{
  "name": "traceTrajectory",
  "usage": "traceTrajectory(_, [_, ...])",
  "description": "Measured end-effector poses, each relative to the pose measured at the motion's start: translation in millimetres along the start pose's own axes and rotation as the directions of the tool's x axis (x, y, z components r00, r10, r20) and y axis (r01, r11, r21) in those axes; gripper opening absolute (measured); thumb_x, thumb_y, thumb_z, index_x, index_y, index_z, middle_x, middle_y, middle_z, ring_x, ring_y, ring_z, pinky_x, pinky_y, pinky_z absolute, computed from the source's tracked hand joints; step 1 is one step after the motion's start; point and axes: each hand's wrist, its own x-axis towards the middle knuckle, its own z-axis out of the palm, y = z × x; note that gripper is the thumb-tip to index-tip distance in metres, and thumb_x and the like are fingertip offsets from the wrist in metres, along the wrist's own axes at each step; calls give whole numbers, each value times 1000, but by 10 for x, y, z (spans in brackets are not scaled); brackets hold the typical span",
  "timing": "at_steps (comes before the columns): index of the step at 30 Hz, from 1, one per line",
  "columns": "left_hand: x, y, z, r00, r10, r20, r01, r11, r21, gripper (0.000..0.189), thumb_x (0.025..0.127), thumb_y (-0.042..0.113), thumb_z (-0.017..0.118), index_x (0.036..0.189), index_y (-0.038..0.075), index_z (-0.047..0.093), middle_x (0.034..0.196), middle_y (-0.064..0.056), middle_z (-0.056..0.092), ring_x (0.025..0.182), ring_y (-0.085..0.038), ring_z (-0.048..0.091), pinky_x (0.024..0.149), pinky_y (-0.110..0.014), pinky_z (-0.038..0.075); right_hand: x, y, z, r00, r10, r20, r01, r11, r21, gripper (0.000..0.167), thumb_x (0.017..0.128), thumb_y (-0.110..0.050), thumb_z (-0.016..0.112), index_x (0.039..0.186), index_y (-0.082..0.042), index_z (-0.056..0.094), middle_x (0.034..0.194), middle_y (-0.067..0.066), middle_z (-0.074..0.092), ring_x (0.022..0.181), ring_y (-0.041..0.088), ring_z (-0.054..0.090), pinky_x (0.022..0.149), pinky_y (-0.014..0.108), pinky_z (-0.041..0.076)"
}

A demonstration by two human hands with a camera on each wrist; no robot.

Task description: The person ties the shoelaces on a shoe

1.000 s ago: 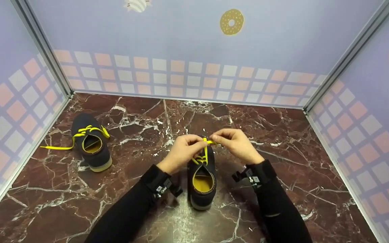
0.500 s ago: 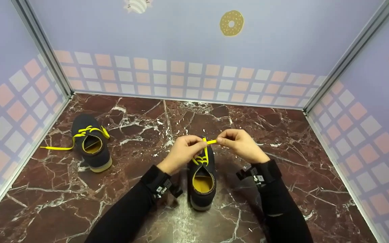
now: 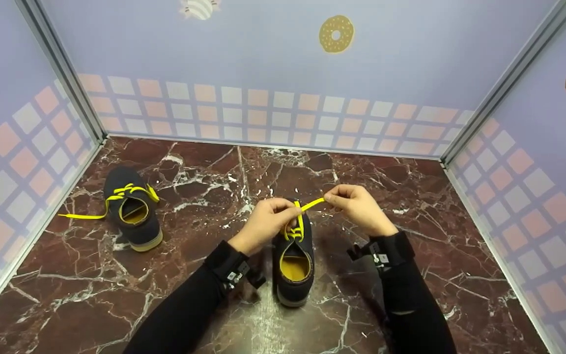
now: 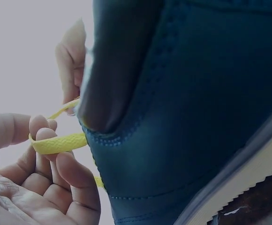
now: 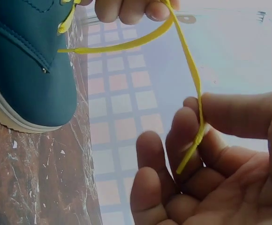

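A dark low-top shoe [image 3: 293, 291] with a yellow lining stands between my hands, toe pointing away. My left hand [image 3: 265, 223] pinches its yellow shoelace [image 3: 312, 204] above the laced part, and in the left wrist view a strand of lace [image 4: 63, 143] wraps over the fingers. Off to the right, my right hand [image 3: 359, 209] pinches the same lace between thumb and forefinger. The right wrist view shows a short lace end [image 5: 186, 161] sticking out past that pinch. Another lace strand [image 5: 126, 46] curves from the left fingers toward the shoe's front.
A matching dark shoe [image 3: 140, 231] stands at the left, its yellow lace [image 3: 84, 216] trailing to the left. Brown marbled floor [image 3: 204, 172] lies under both. Patterned lilac panels [image 3: 263, 54] close off the back and both sides.
My right hand has moved to the right and slightly away, and the lace span between the two hands has grown longer. My left hand and both shoes stay in about the same place.
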Motion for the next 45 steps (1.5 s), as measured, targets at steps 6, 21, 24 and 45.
traceTrajectory(6, [19,-15,-15,1000,-5,-24,5,1000,-29,20,106,11,72,96,-6,77,76,-3,69,65,-12,58,58,-24,47,-13,25,-38,992,-19,125,32,994,-104,17,107,-23,76,104,-8,82,87,3,71,74,20,56,65,26,45])
traceTrajectory(21, [31,-67,-30,997,-55,-47,54,998,-31,20,106,14,73,92,2,80,78,-2,72,63,-9,58,56,-23,45,-38,24,-28,953,-29,300,75,987,-142,17,104,-31,81,106,-14,83,98,1,78,85,17,65,76,32,54])
traceTrajectory(24, [40,-88,-38,996,-71,-53,69,997,-41,19,107,15,73,94,3,80,80,-2,74,63,-8,58,55,-21,46,-28,30,-18,959,-17,282,62,987,-150,22,103,-31,82,107,-9,83,96,1,78,85,18,64,75,28,51])
traceTrajectory(45, [74,-106,-68,992,-101,-71,100,995,-13,18,103,21,79,97,4,82,75,2,66,58,-9,52,53,-21,45,-42,20,-17,960,-13,280,45,993,-108,18,102,-34,82,100,-16,85,83,1,69,73,16,55,64,26,44])
